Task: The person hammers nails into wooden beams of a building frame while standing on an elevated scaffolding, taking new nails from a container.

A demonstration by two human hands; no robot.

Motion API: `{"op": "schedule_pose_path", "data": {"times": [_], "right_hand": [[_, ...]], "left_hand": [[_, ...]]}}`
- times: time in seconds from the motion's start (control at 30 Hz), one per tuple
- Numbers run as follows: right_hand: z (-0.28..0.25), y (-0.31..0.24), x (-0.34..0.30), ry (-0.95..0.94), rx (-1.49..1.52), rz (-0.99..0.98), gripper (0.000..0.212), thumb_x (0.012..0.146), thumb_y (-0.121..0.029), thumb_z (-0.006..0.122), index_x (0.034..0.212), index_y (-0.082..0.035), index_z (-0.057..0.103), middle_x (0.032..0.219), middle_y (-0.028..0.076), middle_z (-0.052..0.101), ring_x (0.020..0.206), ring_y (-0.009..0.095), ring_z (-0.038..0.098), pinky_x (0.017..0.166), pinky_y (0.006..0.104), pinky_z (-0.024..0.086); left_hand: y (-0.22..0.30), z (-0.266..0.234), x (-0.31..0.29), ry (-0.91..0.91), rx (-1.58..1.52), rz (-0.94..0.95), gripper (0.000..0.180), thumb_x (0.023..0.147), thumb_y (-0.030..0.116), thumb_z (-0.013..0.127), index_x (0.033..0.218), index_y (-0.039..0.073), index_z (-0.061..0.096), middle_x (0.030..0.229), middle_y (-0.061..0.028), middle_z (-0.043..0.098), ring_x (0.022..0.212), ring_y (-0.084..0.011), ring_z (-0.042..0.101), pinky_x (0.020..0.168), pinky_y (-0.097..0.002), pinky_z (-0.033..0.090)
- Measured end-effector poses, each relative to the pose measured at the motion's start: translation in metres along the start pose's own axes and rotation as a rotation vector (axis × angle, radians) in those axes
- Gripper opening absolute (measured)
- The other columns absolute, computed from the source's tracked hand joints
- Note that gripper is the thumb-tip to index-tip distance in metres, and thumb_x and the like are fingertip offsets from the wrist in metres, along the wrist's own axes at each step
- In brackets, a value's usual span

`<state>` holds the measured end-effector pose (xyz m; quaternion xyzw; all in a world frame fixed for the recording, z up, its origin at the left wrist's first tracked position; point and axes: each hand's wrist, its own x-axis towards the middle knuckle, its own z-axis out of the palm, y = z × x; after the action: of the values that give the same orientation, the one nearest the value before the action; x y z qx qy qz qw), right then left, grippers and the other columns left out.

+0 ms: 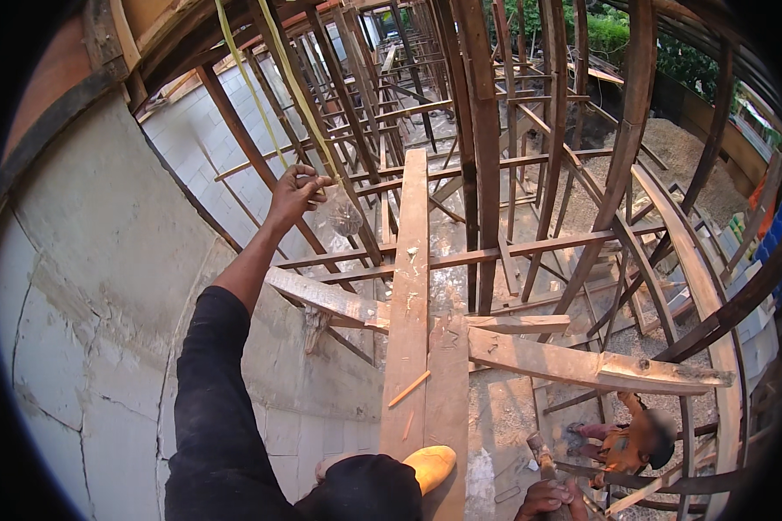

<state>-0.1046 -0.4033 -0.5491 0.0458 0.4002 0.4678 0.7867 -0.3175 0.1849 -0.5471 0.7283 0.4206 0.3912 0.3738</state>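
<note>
My left hand (301, 191) reaches forward, its fingers pinched at the top of a clear, crumpled plastic bag (345, 217). A long yellow strap (300, 91) hangs from above in two strands, which come down to this hand. What the bag holds is too faint to tell. Low in the view, my right hand (552, 499) is closed around the handle of what looks like a hammer (540, 450), its head pointing up. Between my arms runs a wooden plank (410, 260), with a thin wood strip (409, 388) lying on it. My foot in a yellow boot (432, 467) stands on the planks.
A concrete wall (104, 217) rises on my left. Dark timber posts (485, 156) and crossbars stand ahead. A thick beam (547, 358) extends right from the planks. Far below at right, a person in orange (632, 445) is on the ground. A gravel heap (678, 165) lies beyond.
</note>
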Motion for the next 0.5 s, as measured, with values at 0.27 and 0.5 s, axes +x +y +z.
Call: {"op": "schedule_pose_path", "data": {"times": [0.27, 0.5], "right_hand": [[0.005, 0.009, -0.005, -0.025, -0.124, -0.094, 0.003, 0.093, 0.000, 0.051, 0.096, 0.001, 0.050, 0.086, 0.008, 0.050, 0.083, 0.018, 0.053, 0.078, 0.0330, 0.049], [0.007, -0.004, -0.011, 0.005, -0.150, -0.185, 0.005, 0.096, -0.003, 0.050, 0.098, 0.002, 0.050, 0.085, 0.007, 0.049, 0.082, 0.017, 0.052, 0.076, 0.0322, 0.048]], "left_hand": [[0.011, -0.014, -0.007, 0.039, -0.104, -0.057, 0.035, 0.097, 0.030, 0.064, 0.124, 0.009, 0.059, 0.109, -0.0016, 0.072, 0.063, -0.0055, 0.065, 0.058, -0.0209, 0.055], [0.051, 0.047, -0.050, -0.058, -0.292, -0.040, 0.030, 0.096, 0.036, 0.065, 0.113, 0.012, 0.067, 0.100, 0.0020, 0.070, 0.080, -0.0048, 0.064, 0.067, -0.0207, 0.053]]}}
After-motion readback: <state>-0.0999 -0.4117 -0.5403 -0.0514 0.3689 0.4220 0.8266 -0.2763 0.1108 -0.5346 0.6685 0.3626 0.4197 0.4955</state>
